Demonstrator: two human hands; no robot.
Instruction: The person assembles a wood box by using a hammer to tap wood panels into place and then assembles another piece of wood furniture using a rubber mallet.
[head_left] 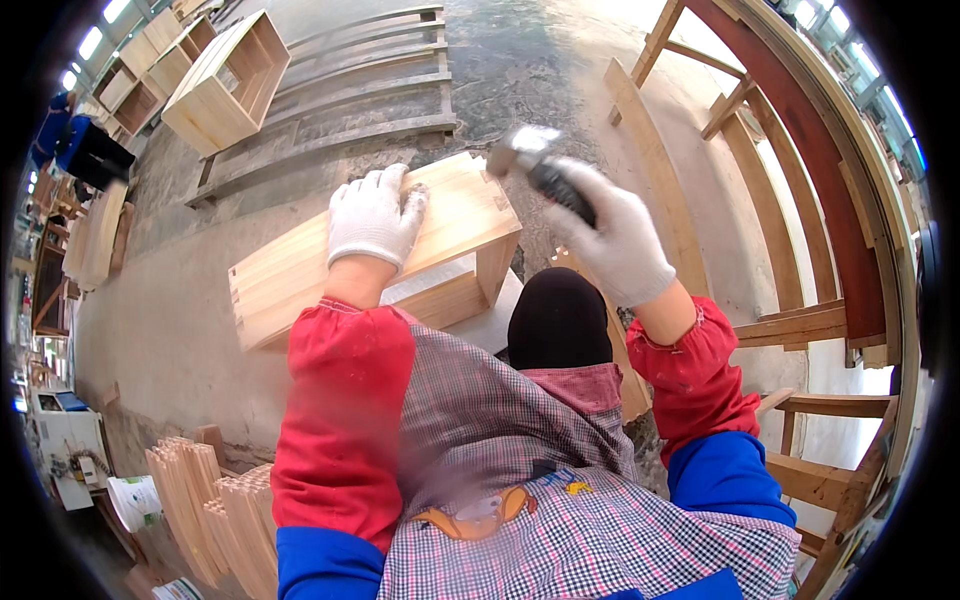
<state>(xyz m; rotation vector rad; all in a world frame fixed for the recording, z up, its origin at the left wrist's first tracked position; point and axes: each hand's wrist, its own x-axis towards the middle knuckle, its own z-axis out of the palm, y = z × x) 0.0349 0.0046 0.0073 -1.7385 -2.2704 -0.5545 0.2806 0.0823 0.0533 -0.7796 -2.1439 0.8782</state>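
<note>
A pale wooden box frame (290,255) with interlocking corner joints lies in front of me, its open side showing toward my knee. On its upper board rests my gloved left hand (378,222), fingers spread and pressing on the wood. My gloved right hand (615,235) grips the dark handle of a hammer (560,185). The hammer's metal head is blurred and hangs just beside the box's far right corner; I cannot tell whether it touches the wood.
Slatted wooden pallets (370,95) lie on the floor beyond, with another open box (228,85) on them. Bundled wood strips (190,500) stand at lower left. Wooden framing (800,200) runs along the right. A person (85,140) in blue is at far left.
</note>
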